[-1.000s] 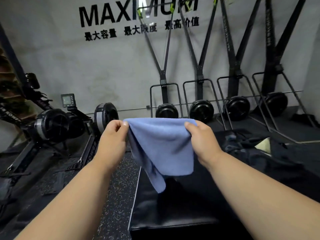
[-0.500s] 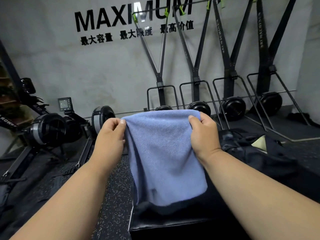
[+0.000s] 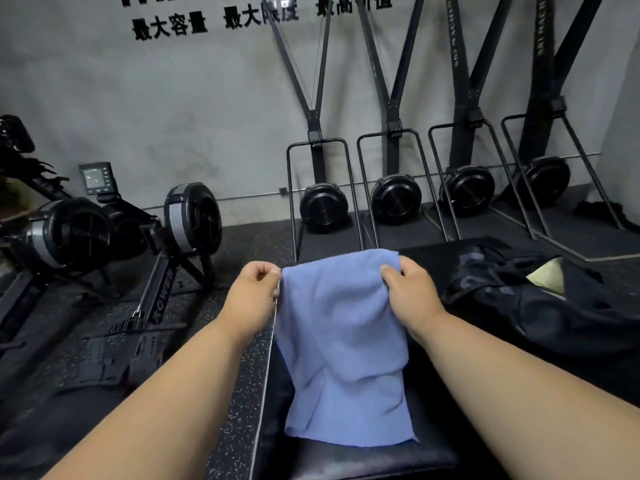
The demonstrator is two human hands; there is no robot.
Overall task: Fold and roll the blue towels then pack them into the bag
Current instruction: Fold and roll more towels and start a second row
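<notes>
A blue towel (image 3: 341, 348) lies folded lengthwise on a black padded box (image 3: 367, 460), its near end reaching toward me. My left hand (image 3: 254, 296) pinches the towel's far left corner. My right hand (image 3: 410, 292) pinches the far right corner. Both hands hold the far edge low, close to the box top. A dark open bag (image 3: 540, 306) lies slumped on the box to the right of the towel, with something pale yellow (image 3: 547, 277) showing inside it.
Rowing machines (image 3: 104, 233) stand on the speckled floor to the left. Several ski-trainer machines (image 3: 394, 199) line the grey wall behind the box. The box's left edge (image 3: 266, 375) runs just beside the towel.
The towel was held up in the air and hanging; both hands have lowered it so that it now lies stretched out along the box top. The camera has tilted down.
</notes>
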